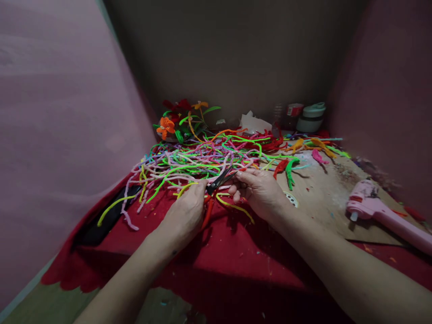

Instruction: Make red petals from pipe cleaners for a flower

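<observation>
My left hand is closed around a pair of scissors with black blades and red handles. Its blades point up and right, slightly apart, toward my right hand. The thumb and fingers of that hand are pinched together beside the blade tips, and a small red piece shows at the fingertips; most of it is hidden. Just beyond both hands lies a tangled heap of coloured pipe cleaners, pink, green, yellow and purple. One yellow pipe cleaner lies below the scissors on the red tablecloth.
A pink glue gun rests at right on a board. Bent red and green pieces lie nearer. Pipe-cleaner flowers stand behind the heap. A lidded container is at the back right; a black object lies left.
</observation>
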`<move>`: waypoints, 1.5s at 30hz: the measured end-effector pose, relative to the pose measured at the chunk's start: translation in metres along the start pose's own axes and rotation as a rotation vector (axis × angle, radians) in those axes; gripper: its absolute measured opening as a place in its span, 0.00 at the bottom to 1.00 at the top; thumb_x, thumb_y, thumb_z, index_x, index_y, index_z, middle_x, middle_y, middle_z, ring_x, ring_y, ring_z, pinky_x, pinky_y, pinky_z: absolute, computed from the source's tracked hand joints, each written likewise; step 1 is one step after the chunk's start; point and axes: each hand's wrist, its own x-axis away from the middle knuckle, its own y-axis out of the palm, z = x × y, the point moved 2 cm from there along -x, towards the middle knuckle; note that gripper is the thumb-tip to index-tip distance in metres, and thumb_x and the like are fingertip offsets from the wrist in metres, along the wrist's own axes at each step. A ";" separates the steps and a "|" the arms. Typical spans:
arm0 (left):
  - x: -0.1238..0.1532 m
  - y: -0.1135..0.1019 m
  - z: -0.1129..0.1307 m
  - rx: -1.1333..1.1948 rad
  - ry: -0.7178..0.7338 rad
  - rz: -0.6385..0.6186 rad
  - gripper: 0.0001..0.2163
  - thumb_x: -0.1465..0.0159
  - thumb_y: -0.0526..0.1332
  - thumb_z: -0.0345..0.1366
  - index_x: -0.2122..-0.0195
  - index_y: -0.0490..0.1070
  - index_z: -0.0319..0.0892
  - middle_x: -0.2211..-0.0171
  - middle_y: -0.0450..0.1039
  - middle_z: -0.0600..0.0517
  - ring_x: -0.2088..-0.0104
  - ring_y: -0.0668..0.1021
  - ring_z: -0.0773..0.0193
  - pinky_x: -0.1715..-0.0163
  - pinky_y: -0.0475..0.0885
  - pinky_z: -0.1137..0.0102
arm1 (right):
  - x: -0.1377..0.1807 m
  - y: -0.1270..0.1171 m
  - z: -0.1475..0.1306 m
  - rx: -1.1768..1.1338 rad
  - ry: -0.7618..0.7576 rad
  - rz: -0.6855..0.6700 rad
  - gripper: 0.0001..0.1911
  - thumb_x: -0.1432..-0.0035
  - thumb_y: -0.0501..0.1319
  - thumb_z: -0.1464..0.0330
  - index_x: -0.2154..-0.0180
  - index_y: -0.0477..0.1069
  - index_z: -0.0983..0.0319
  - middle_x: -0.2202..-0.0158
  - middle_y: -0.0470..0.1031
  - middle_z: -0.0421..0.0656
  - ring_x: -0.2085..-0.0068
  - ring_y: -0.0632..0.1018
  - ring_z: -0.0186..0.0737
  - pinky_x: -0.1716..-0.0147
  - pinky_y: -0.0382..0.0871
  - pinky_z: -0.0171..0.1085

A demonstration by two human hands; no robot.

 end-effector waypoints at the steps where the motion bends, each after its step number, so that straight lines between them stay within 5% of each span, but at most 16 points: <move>1: 0.000 0.001 0.000 0.000 0.006 0.002 0.19 0.41 0.48 0.24 0.47 0.56 0.37 0.57 0.68 0.42 0.57 0.73 0.58 0.58 0.70 0.63 | 0.000 0.000 0.000 0.000 0.004 0.002 0.05 0.53 0.60 0.72 0.76 0.71 0.69 0.81 0.74 0.45 0.82 0.73 0.32 0.87 0.66 0.27; 15: -0.003 -0.004 0.007 -0.026 0.023 -0.057 0.21 0.42 0.46 0.20 0.46 0.58 0.32 0.52 0.69 0.37 0.54 0.74 0.57 0.55 0.70 0.63 | -0.001 -0.001 0.000 -0.023 0.010 0.051 0.05 0.54 0.59 0.74 0.78 0.71 0.70 0.81 0.74 0.46 0.83 0.73 0.32 0.88 0.66 0.28; 23: -0.004 -0.004 0.002 -0.004 -0.030 -0.015 0.17 0.41 0.48 0.25 0.50 0.60 0.35 0.64 0.74 0.43 0.70 0.78 0.61 0.70 0.72 0.70 | -0.003 -0.004 0.001 -0.012 -0.027 0.109 0.05 0.54 0.58 0.75 0.79 0.70 0.69 0.83 0.72 0.44 0.83 0.73 0.32 0.87 0.66 0.27; 33: -0.002 -0.009 0.002 0.073 0.043 -0.038 0.20 0.39 0.47 0.27 0.45 0.56 0.35 0.51 0.68 0.40 0.52 0.73 0.59 0.54 0.69 0.67 | -0.003 -0.003 0.002 -0.012 -0.035 0.091 0.05 0.54 0.59 0.73 0.78 0.70 0.68 0.83 0.72 0.43 0.84 0.72 0.31 0.88 0.65 0.27; 38: -0.006 -0.012 -0.008 -0.127 -0.091 -0.059 0.19 0.39 0.47 0.28 0.46 0.57 0.36 0.54 0.70 0.41 0.55 0.74 0.56 0.58 0.70 0.65 | -0.003 -0.005 0.001 -0.046 -0.037 0.079 0.05 0.52 0.58 0.72 0.77 0.69 0.67 0.80 0.74 0.44 0.82 0.73 0.33 0.88 0.65 0.28; 45: -0.017 -0.023 -0.068 -0.293 -0.433 -0.123 0.18 0.40 0.49 0.36 0.49 0.59 0.36 0.58 0.72 0.39 0.58 0.76 0.51 0.62 0.69 0.64 | -0.006 -0.006 -0.004 -0.121 0.029 0.149 0.10 0.47 0.52 0.71 0.77 0.66 0.65 0.78 0.75 0.46 0.84 0.71 0.31 0.89 0.63 0.28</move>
